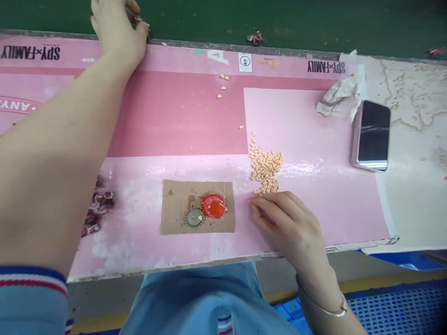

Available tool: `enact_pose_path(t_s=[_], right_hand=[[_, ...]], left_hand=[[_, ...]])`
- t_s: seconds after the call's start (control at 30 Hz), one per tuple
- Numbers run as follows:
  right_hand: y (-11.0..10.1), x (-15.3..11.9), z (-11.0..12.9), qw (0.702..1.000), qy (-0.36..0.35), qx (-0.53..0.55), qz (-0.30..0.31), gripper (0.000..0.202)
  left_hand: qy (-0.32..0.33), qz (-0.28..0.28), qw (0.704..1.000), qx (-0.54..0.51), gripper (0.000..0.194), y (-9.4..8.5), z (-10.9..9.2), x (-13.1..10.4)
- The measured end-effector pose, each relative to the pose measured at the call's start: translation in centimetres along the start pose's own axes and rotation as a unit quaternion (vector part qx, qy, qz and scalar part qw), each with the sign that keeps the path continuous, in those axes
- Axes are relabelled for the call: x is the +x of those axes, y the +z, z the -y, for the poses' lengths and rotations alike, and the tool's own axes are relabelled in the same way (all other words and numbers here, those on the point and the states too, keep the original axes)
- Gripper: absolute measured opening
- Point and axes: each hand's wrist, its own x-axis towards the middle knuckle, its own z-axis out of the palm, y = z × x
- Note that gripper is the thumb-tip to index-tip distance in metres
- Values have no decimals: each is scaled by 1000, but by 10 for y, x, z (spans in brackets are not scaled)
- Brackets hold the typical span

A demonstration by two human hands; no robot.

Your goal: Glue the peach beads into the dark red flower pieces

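My left hand (117, 28) reaches to the far edge of the pink sheet, over the green surface, its fingers closed around a small dark reddish piece that is partly hidden. Just below a pile of small beige pieces (267, 167), my right hand (288, 223) has thumb and forefinger pinched together, with a tiny beige piece at the tips. Left of it lies a cardboard piece (174, 204) bearing a glossy red blob (213, 206) and a round toothed metal cap (194, 217) with a beige bit in it.
Dark reddish pieces (101, 202) are heaped under my left forearm. A phone (375, 135) and a crumpled tissue (340, 97) lie at the right. Another dark piece (256, 37) is on the green surface (195, 21).
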Motion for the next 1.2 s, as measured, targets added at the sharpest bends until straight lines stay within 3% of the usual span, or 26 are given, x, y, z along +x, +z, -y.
enact_pose_path(t_s=[0.1, 0.23, 0.37, 0.5, 0.6, 0.7, 0.83, 1.07, 1.2], right_hand=[[0, -1, -3, 1000, -15, 15, -8, 13], [2, -9, -9, 998, -7, 56, -35, 9], [3, -15, -8, 990, 43, 116, -70, 16], [3, -4, 10, 978, 68, 179, -85, 23], [5, 11, 25, 976, 47, 196, -82, 22], [11, 20, 31, 975, 44, 198, -87, 21], [15, 19, 31, 973, 63, 202, -93, 19], [18, 19, 30, 975, 56, 197, -91, 20], [18, 18, 29, 972, 62, 206, -99, 21]], left_hand=[[-72, 25, 997, 19, 53, -17, -5, -13], [-6, 65, 997, 35, 39, -65, 9, -50], [68, 131, 987, 66, 19, -116, 39, -113], [156, 182, 969, 69, 25, -145, 76, -195], [219, 155, 961, 60, 25, -146, 99, -241], [183, 125, 972, 75, 23, -136, 110, -262], [162, 75, 981, 70, 19, -126, 113, -261], [110, 44, 991, 63, 16, -126, 103, -253], [1, 17, 1000, -13, 7, -125, 100, -256]])
